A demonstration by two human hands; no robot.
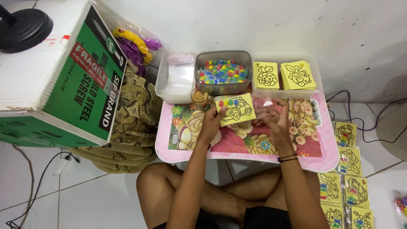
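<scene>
Crossed legs (220,199) are resting below both forearms. Left hand (210,123) is pinching a yellow car card (235,109), fingers closed on its edge; right hand (274,120), just beside, is half-curled around a clear wrapper (266,106).

Card (236,109): yellow, black car outline, coloured bits at one corner. Table (248,138): pink rim, floral top. Box (59,72): green and white, red label; tub beads (222,71) multicoloured.
</scene>
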